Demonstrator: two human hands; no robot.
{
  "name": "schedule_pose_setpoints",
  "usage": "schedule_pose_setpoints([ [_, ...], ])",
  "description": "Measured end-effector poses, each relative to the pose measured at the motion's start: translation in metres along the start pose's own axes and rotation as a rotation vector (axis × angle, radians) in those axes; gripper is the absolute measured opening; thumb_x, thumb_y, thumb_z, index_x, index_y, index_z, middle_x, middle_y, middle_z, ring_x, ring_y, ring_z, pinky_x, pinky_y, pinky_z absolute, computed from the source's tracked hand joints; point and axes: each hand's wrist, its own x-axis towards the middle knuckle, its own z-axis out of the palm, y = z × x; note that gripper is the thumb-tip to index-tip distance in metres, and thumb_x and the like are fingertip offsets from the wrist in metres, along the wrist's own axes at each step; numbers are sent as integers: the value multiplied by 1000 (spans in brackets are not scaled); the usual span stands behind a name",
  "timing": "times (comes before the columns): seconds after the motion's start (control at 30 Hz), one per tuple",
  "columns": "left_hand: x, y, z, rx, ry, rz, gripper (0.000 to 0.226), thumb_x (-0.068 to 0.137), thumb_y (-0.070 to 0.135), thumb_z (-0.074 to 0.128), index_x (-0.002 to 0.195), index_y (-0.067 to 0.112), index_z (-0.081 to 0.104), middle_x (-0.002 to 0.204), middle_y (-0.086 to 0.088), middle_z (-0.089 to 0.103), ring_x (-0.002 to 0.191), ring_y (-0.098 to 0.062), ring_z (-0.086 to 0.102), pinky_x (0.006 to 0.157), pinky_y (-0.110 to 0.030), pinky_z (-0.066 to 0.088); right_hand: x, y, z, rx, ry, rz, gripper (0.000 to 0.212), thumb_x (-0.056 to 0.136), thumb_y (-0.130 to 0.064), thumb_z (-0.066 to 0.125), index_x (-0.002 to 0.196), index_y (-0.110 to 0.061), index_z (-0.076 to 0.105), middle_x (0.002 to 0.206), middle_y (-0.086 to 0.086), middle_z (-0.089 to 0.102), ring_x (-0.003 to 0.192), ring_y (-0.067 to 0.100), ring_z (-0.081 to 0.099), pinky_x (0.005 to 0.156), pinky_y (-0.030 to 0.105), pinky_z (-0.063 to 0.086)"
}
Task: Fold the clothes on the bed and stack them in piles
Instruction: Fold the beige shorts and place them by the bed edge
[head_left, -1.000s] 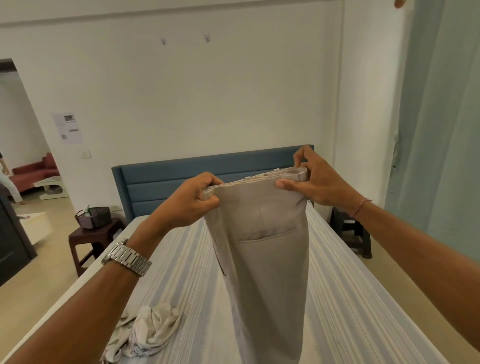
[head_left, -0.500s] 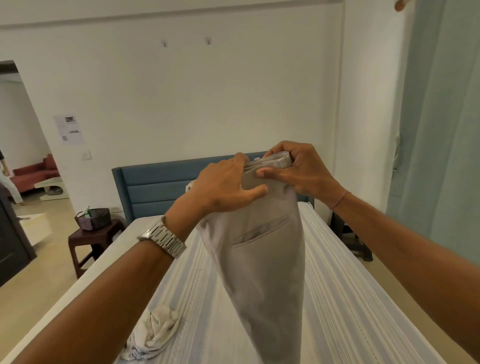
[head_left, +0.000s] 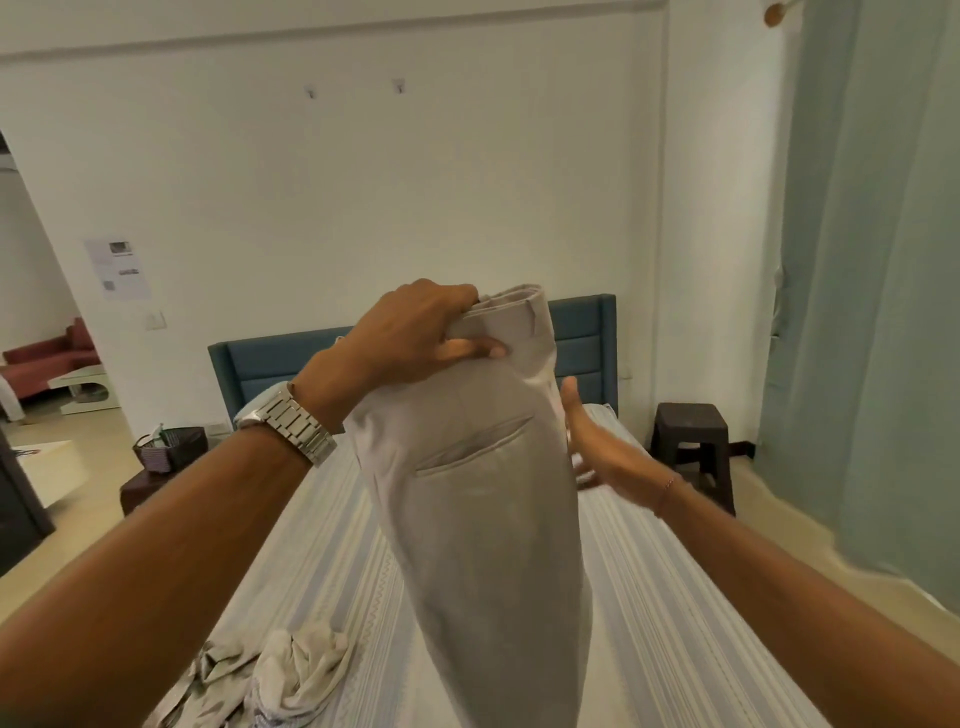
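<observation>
Mid-fold on beige trousers (head_left: 483, 519): waistband doubled, pinched by left hand (head_left: 410, 338), legs hung below fingers (head_left: 470, 349) over bed (head_left: 675, 623). Right hand (head_left: 597, 452) open, flat beside cloth. Next: likely smooth, halve lengthwise. Crumpled garment (head_left: 270, 675) unfolded.

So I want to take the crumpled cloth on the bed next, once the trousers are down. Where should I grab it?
Probably at the raised bunched fold near the middle of the crumpled cloth, coming from above with the right hand, which is free; the left hand grips the trousers. The heap lies loose on the bed, and no edge shows clearly.
</observation>
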Motion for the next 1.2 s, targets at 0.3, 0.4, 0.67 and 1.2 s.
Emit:
schedule_pose_setpoints([
  [0.3, -8, -23, -30, 33, 35, 1, 56, 76, 85, 47, 69, 30, 38, 60, 9, 49, 56, -11, 48, 56, -39, 40, 20, 80, 42, 12, -155, 425, 116, 67, -94, 6, 161, -27, 21, 164, 12, 30, 148, 44, 31, 118, 66, 23],
  [0.4, -13, -27, -40, 50, 42, 2, 54, 76, 84, 48, 68, 31, 34, 58, 10, 46, 54, -10, 46, 56, -40, 40, 23, 102, 55, 55, -200, 483, 106, 76, -95, 11, 161, -33, 21, 165, 8, 28, 150, 42, 27, 118, 68, 18],
  [0.67, -34, -43, -58, 39, 70, -52, 55, 74, 79, 54, 66, 28, 37, 56, 9, 48, 54, -13, 48, 55, -39, 38, 13, 104, 60, 536, -403, 320, 81, 89, -84, 24, 132, -32, 68, 133, 5, 68, 126, 29, 62, 108, 50, 48],
  [1.2, -61, -61, -92, -9, 120, -142, 60, 74, 74, 59, 66, 16, 44, 57, 0, 46, 54, -12, 43, 57, -35, 36, 23, 81, 66, 1003, -51, 61, 53, 105, -50, 41, 135, -12, 62, 117, 13, 71, 107, 33, 63, 103, 53, 50],
])
